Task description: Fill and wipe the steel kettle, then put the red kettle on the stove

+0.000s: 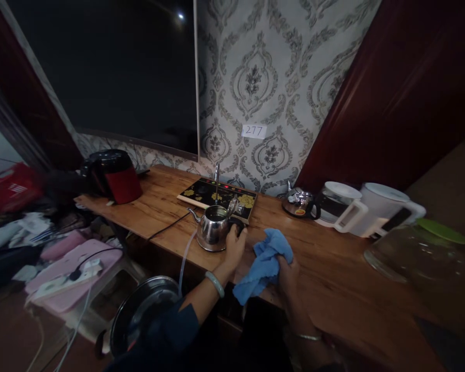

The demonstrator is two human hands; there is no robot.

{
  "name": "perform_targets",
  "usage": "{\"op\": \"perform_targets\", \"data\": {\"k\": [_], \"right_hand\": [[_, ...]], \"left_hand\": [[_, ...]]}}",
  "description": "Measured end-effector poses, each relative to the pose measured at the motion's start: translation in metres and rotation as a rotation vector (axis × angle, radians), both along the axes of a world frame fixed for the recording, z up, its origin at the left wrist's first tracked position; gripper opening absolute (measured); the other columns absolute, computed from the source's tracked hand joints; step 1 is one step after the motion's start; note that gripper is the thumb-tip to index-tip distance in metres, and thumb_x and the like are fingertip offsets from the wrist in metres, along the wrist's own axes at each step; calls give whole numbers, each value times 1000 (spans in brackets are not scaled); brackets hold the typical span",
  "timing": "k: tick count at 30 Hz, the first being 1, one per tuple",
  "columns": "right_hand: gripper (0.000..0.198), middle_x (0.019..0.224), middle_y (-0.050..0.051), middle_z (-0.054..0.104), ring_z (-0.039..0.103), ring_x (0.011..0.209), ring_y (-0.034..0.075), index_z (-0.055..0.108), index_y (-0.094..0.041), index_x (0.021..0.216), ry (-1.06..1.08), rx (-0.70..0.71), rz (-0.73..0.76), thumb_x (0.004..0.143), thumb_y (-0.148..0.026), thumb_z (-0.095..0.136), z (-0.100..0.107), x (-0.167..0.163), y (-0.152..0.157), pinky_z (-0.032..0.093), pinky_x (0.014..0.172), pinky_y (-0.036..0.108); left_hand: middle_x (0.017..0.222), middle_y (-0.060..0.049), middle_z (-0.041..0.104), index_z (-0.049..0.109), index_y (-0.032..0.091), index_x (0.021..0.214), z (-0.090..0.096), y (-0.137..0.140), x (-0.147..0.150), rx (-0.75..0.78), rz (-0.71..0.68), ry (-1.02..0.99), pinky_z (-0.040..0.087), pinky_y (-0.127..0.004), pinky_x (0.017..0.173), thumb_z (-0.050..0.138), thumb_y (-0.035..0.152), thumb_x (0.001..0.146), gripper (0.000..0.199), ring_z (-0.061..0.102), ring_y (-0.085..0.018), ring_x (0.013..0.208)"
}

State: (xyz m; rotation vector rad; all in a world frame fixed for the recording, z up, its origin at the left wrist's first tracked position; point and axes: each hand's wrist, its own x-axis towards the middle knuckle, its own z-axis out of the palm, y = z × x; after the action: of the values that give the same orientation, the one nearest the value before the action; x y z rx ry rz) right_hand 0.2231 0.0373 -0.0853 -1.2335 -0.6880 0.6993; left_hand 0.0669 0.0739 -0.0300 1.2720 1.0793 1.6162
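Observation:
My left hand is closed around the black handle of a shiny metal kettle, which stands upright near the table's front edge with its lid tipped up. Its spout points left. To the right, a crumpled blue cloth hangs from the closed fingers of my right hand, over the wooden tabletop. Just behind the kettle lies a black electric tea stove with yellow flower prints and a lit red mark. A thin metal water spout rises from it above the kettle.
At the right stand a second metal kettle, a white-lidded glass jug, a white pitcher and a green-lidded glass container. A red-and-black appliance sits left. Below are a metal pot and a pink stool with a power strip.

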Motion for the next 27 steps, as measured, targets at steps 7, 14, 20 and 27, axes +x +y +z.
{"op": "perform_targets", "data": {"k": [7,14,20,27], "right_hand": [[25,66,-1,67,58,59,16,69,-16,77,20,10,12,58,-32,67,2,-2,1,49,56,29],[26,67,0,67,60,59,18,68,-16,80,0,19,10,61,-34,67,1,-3,-1,49,55,29],[26,69,0,68,61,60,18,69,-16,82,40,31,28,62,-31,67,3,-3,-1,49,55,29],[25,74,4,71,64,68,21,71,-16,82,-111,81,68,63,-30,66,32,-9,1,52,63,33]], "left_hand": [[74,-4,67,65,16,75,8,-12,-18,-17,5,157,45,-28,72,54,50,87,38,60,-17,74],[68,-6,70,68,14,69,16,-37,-40,-112,-192,89,47,-29,68,56,67,79,55,63,-19,68],[54,-3,64,63,16,64,22,-55,-70,-180,-263,57,45,-27,62,63,65,75,50,58,-16,55],[47,-1,57,61,17,62,18,-63,-95,-237,-249,6,41,-24,52,60,63,79,50,52,-13,47]]}}
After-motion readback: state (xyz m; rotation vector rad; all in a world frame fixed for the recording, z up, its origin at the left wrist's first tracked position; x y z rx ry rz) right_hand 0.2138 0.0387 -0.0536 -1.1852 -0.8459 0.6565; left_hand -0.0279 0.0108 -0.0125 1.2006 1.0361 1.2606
